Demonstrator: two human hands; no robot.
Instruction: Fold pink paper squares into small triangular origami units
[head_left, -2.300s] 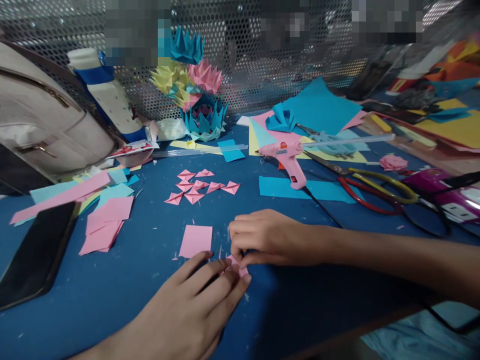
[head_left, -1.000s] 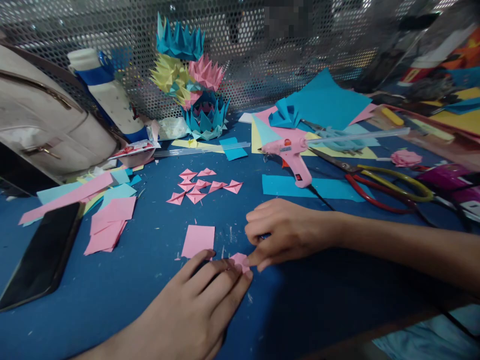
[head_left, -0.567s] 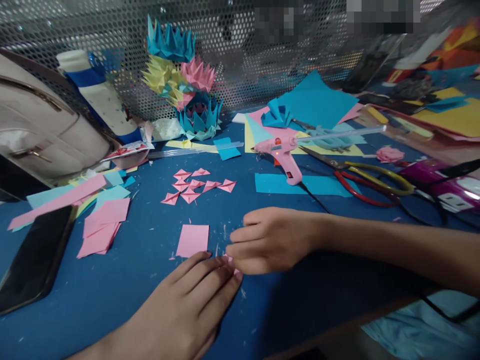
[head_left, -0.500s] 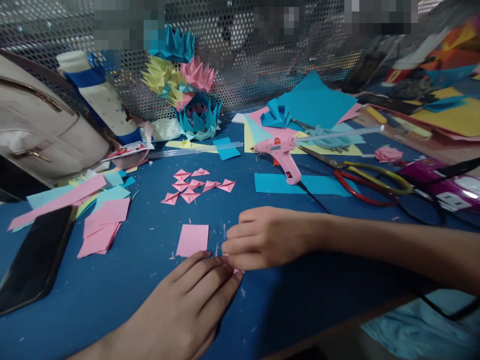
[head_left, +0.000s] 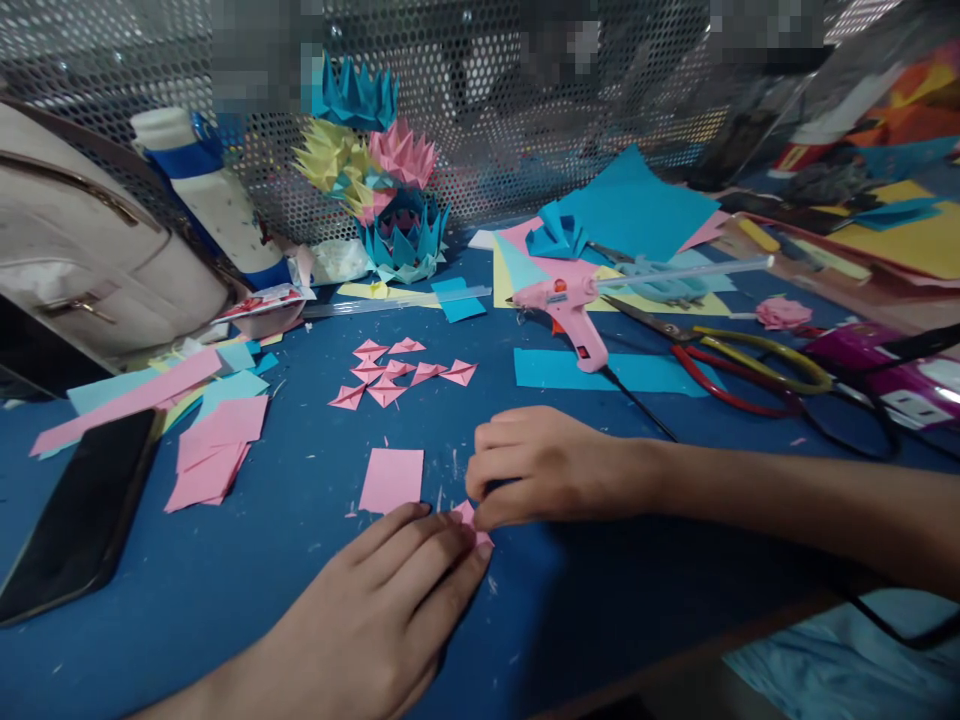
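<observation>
A small folded pink paper (head_left: 466,512) lies on the blue table, mostly hidden under my fingers. My left hand (head_left: 382,600) reaches from below, and its fingertips pin the paper's left and lower edges to the tabletop. From the right comes my right hand (head_left: 540,470), fingers curled, thumb and forefinger closed at the paper's right side. A flat pink paper square (head_left: 392,480) sits just beyond my left fingertips. Farther back, several folded pink paper triangles (head_left: 386,388) lie in a loose cluster.
Left: a phone (head_left: 90,510), pink paper squares (head_left: 214,460), a bag (head_left: 82,230) and a bottle (head_left: 217,200). Behind: folded paper flowers (head_left: 405,240). On the right, a pink glue gun (head_left: 574,320) with its cord, a blue strip (head_left: 540,370) and scissors (head_left: 765,360).
My right hand has shifted slightly up and to the right, uncovering more of the folded pink paper. My left hand still presses on it. The whole view has shifted a little.
</observation>
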